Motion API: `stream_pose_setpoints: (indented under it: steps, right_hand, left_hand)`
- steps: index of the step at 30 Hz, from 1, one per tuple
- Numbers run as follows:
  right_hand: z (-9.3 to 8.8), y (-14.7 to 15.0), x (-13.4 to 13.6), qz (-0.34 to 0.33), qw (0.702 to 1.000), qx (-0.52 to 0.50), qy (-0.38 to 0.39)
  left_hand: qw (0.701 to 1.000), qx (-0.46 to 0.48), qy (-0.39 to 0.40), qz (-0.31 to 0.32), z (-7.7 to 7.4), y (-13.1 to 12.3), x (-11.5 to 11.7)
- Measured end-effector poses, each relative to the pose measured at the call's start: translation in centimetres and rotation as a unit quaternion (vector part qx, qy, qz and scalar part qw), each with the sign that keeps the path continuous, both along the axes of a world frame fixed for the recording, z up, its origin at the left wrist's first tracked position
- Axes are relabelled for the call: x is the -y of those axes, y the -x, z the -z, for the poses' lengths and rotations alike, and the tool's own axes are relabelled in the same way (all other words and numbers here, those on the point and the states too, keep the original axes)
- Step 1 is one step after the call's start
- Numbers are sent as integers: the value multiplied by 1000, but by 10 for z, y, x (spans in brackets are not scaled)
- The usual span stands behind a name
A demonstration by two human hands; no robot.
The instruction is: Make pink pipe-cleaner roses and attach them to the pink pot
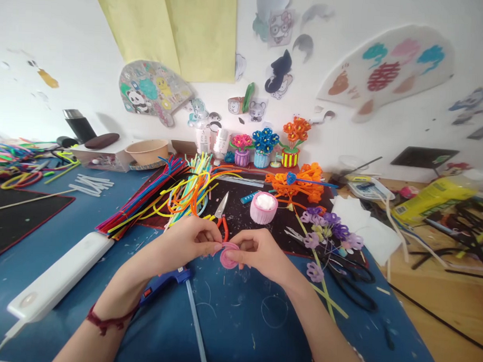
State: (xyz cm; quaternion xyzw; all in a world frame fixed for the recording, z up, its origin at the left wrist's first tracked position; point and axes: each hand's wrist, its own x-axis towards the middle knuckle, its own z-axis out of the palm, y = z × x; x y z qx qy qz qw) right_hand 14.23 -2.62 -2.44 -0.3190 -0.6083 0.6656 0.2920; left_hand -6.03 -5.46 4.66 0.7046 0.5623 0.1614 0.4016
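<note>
Between my two hands is a pink pipe cleaner coil (228, 257), wound into a flat spiral. My left hand (200, 237) pinches its upper left edge, while my right hand (257, 253) grips its right side with thumb and fingers. Just beyond them stands a small pink pot (263, 208) with white filling on top. Scissors with orange handles (223, 212) lie behind my left fingers. Under my left forearm is a blue glue gun (166, 284), partly hidden, with a glue stick (196, 324) near it.
Bundles of coloured pipe cleaners (146, 199) lie left of centre, beside a white power strip (59, 277). Black scissors (351, 282) and purple pipe cleaner flowers (327, 226) lie right. Finished flower pots (262, 150) stand along the wall, with orange flowers (300, 185) in front.
</note>
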Motion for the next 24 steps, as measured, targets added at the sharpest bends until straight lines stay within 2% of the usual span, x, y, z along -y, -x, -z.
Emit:
stream_pose_setpoints:
  steps: [12,19,24]
  right_hand:
    - [0,1,-2,23,997,-41,55]
    - [-1,2,-2,54,996,-47,51]
    - [-4,3,0,71,994,-71,49]
  left_hand:
    - [995,66,49,-62,2,-1,4]
    - [990,102,28,-91,1,-10,10]
    - [981,153,-13,-121,9,-13,15]
